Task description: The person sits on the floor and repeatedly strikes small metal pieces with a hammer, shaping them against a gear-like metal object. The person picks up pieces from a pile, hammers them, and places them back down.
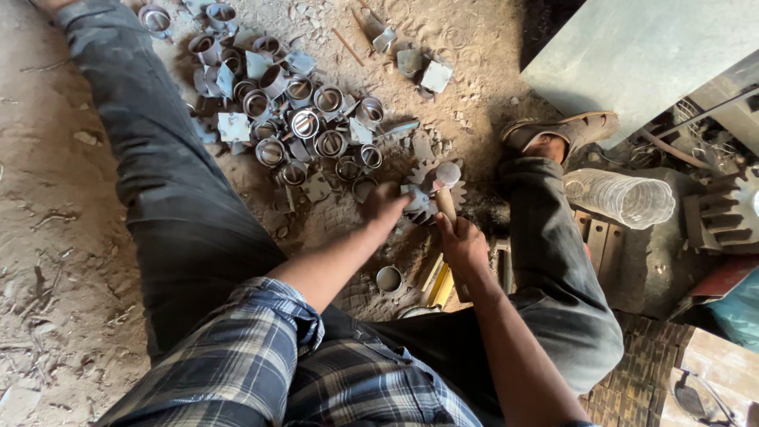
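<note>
I sit on a dirt floor with my legs spread. My right hand grips the wooden handle of a hammer, whose round metal head is raised just above a toothed gear-shaped block. My left hand holds a small square metal piece against that block, right beside the hammer head. A heap of short metal rings and square plates lies on the ground beyond my left hand.
A single metal ring and yellow-handled tools lie between my legs. A clear ribbed plastic bottle rests by my right leg, with a grey metal sheet and a large gear at the right.
</note>
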